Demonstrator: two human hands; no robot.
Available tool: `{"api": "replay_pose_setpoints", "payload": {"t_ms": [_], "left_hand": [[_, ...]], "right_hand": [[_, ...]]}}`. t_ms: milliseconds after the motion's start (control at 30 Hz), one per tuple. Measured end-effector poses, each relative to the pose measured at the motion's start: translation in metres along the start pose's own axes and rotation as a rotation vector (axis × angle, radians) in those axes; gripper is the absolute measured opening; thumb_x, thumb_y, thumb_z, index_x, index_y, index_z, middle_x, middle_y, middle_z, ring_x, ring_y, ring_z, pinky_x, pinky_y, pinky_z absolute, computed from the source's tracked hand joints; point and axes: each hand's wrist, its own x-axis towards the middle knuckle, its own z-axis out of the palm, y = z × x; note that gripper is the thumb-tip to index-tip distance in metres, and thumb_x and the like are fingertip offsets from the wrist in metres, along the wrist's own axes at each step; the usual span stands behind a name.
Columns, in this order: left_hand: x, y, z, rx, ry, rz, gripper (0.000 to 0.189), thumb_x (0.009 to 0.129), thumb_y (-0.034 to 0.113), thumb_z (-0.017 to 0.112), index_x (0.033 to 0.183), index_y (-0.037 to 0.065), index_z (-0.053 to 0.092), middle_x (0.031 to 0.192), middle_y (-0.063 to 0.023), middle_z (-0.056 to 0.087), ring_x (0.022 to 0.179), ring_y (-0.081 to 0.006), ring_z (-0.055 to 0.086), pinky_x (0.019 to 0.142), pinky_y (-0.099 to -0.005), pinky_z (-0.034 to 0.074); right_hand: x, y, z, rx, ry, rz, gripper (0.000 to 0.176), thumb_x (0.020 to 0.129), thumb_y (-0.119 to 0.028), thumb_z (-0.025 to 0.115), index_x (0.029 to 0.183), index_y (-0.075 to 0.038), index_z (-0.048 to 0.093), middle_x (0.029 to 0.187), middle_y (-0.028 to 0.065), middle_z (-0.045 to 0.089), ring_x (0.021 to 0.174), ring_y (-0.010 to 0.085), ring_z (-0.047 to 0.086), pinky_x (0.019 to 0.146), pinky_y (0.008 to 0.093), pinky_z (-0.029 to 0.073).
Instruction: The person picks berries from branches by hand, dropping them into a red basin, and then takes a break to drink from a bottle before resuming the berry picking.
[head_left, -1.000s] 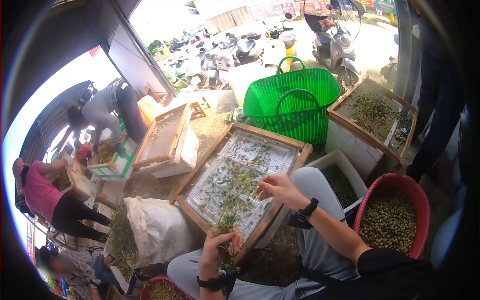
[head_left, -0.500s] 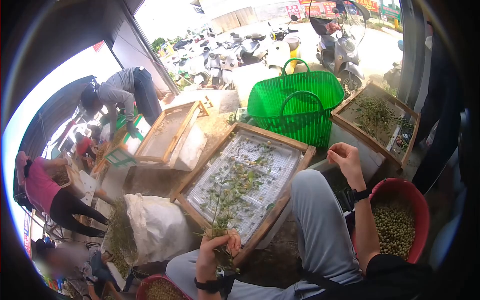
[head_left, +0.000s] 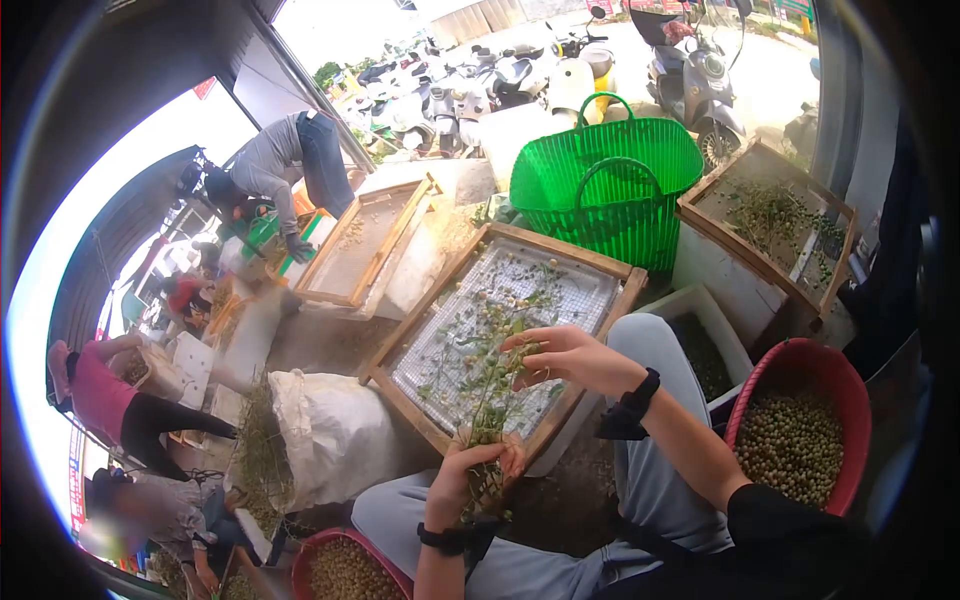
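Observation:
My left hand (head_left: 474,474) is closed round the lower stems of a leafy plant bunch (head_left: 492,408) at the near corner of a wood-framed mesh screen (head_left: 400,372). The bunch leans up over the white mesh, its thin stems carrying small leaves and round fruits. From the right, my right hand (head_left: 566,358) reaches over the screen, its fingers apart and curved at the upper part of the bunch. Small round fruits and bits of stalk lie scattered on the mesh.
Red baskets of round fruits (head_left: 792,448) (head_left: 350,572) stand on both sides of my legs. A green basket (head_left: 606,190) sits beyond the screen, with another framed screen (head_left: 765,205) to its right. A white sack (head_left: 330,430) is at left. Several people work further left.
My right hand has moved left from beside the screen to the bunch, and its fingers have spread. The left hand keeps its hold on the stems. The whole view has shifted slightly.

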Motion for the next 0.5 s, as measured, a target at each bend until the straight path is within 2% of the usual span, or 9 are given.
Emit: {"api": "replay_pose_setpoints", "payload": {"t_ms": [33,67,133,200,233,367,467,500], "left_hand": [[0.002,0.002,0.002,0.031,0.002,-0.012,0.02,0.083,0.011,0.055,0.069,-0.003,0.054,0.069,-0.0144,0.055,0.07,-0.0244,0.056,0.064,-0.0317,0.043],[0.002,0.003,0.002,0.052,0.011,-0.038,0.021,0.083,0.011,0.055,0.069,-0.003,0.053,0.069,-0.0144,0.055,0.07,-0.0245,0.056,0.064,-0.0318,0.043],[0.003,-0.001,-0.001,0.047,0.025,-0.002,0.023,0.084,0.013,0.054,0.067,-0.003,0.053,0.067,-0.0143,0.055,0.069,-0.0251,0.056,0.063,-0.0327,0.043],[0.003,-0.004,-0.009,0.042,-0.029,0.029,0.024,0.083,0.014,0.054,0.066,-0.003,0.053,0.064,-0.0139,0.054,0.068,-0.026,0.056,0.063,-0.0331,0.043],[0.002,-0.005,-0.011,0.032,0.01,0.032,0.025,0.082,0.014,0.053,0.063,-0.003,0.051,0.061,-0.0144,0.052,0.067,-0.0263,0.055,0.062,-0.0336,0.042],[-0.005,0.001,-0.006,0.062,0.053,0.116,0.026,0.079,0.015,0.053,0.06,-0.002,0.048,0.06,-0.016,0.05,0.062,-0.0251,0.051,0.059,-0.0335,0.04],[-0.005,0.005,-0.001,0.249,0.103,0.083,0.034,0.081,0.03,0.047,0.056,0.008,0.04,0.056,-0.0088,0.045,0.061,-0.0208,0.044,0.062,-0.0313,0.036],[-0.004,0.004,-0.004,0.221,0.082,0.096,0.034,0.082,0.031,0.046,0.056,0.009,0.04,0.056,-0.0076,0.045,0.061,-0.0202,0.044,0.063,-0.0314,0.035]], "right_hand": [[0.004,0.013,0.005,0.135,-0.045,0.029,0.031,0.094,-0.008,0.06,0.122,0.003,0.058,0.103,0.0099,0.067,0.09,0.0144,0.065,0.076,0.0281,0.053],[0.005,0.029,0.001,0.142,-0.012,0.072,0.03,0.094,-0.011,0.061,0.12,0.005,0.059,0.1,0.0109,0.068,0.086,0.0137,0.064,0.073,0.0271,0.053],[0.002,0.043,-0.006,0.119,-0.044,0.054,0.026,0.095,-0.012,0.061,0.115,0.005,0.062,0.095,0.011,0.069,0.078,0.0116,0.063,0.068,0.0251,0.051],[-0.001,0.046,-0.013,0.039,0.01,0.065,0.025,0.093,-0.018,0.064,0.108,0.001,0.068,0.092,0.0088,0.071,0.07,0.0072,0.061,0.065,0.0218,0.049],[-0.003,0.042,-0.013,0.004,0.026,0.04,0.024,0.092,-0.02,0.066,0.103,0.001,0.069,0.086,0.0079,0.071,0.067,0.0064,0.06,0.063,0.0214,0.047],[-0.006,0.035,-0.018,-0.042,0.055,-0.03,0.017,0.088,-0.015,0.071,0.091,0.002,0.07,0.082,0.0081,0.07,0.064,0.0069,0.059,0.062,0.0226,0.047],[-0.006,0.038,-0.022,-0.026,0.05,-0.031,0.017,0.087,-0.014,0.071,0.089,0.002,0.068,0.081,0.0088,0.07,0.063,0.0076,0.059,0.062,0.0236,0.048],[-0.006,0.038,-0.023,-0.005,0.053,-0.029,0.017,0.087,-0.014,0.072,0.089,0.002,0.068,0.081,0.0088,0.069,0.063,0.0077,0.06,0.062,0.024,0.048]]}}
